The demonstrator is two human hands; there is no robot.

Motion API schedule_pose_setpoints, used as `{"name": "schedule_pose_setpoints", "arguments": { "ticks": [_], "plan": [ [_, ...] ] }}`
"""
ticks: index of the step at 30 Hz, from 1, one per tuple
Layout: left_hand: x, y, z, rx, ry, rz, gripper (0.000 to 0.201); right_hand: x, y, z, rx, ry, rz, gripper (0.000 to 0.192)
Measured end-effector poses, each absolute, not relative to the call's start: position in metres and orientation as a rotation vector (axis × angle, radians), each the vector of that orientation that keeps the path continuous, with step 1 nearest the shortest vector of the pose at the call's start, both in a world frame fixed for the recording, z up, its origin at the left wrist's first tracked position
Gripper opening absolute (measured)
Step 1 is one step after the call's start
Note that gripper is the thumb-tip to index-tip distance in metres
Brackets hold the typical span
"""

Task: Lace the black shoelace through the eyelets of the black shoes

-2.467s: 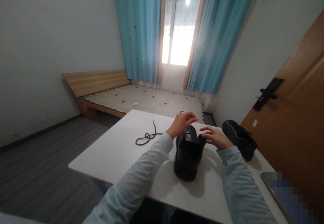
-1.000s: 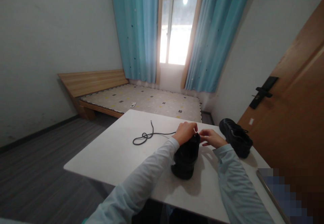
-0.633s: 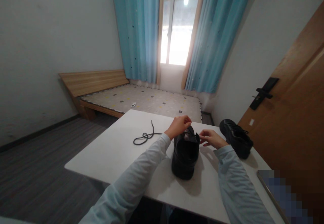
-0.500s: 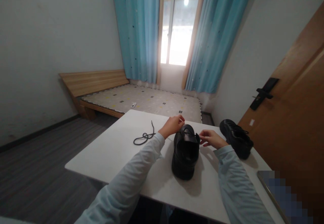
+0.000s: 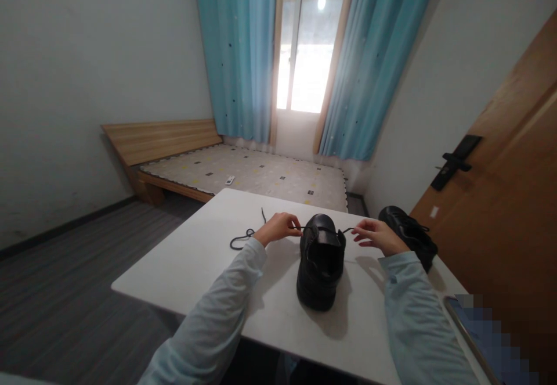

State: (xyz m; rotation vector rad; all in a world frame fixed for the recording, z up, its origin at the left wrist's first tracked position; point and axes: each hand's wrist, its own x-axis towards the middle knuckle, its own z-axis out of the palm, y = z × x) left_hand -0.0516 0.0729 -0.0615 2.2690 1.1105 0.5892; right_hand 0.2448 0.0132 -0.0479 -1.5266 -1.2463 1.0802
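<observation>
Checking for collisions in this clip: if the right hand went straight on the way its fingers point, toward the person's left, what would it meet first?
Most likely the black shoe: the right hand pinches the lace beside it.

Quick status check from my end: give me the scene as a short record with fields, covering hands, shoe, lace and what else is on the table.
left hand: pinching one end of the lace, out to the left of the shoe
right hand: pinching the other end, out to the right
lace: black, stretched across the shoe's front
shoe: black, upright at mid table, toe pointing away
second shoe: black, beside the right hand at the table's right edge
loose lace: coiled on the table behind the left hand
table: white
</observation>
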Motion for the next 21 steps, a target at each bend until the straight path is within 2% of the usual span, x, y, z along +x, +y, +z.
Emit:
{"name": "schedule_pose_setpoints", "arguments": {
  "ticks": [8, 13, 17, 21],
  "plan": [
    [-0.057, 0.072, -0.058, 2.266, 1.157, 0.623, 0.022, 0.251, 0.011, -0.039, -1.303, -1.081, 0.752, 0.041],
    [-0.061, 0.077, -0.067, 2.411, 1.259, 0.674, 0.037, 0.252, 0.011, -0.036, -1.177, -1.018, 0.633, 0.038],
    [-0.064, 0.084, -0.070, 2.298, 1.586, 0.767, 0.038, 0.252, 0.006, -0.029, -1.050, -0.953, 0.560, 0.035],
    [-0.063, 0.084, -0.073, 2.148, 1.954, 0.607, 0.041, 0.249, 0.001, -0.022, -0.959, -0.925, 0.505, 0.032]
  ]
}}
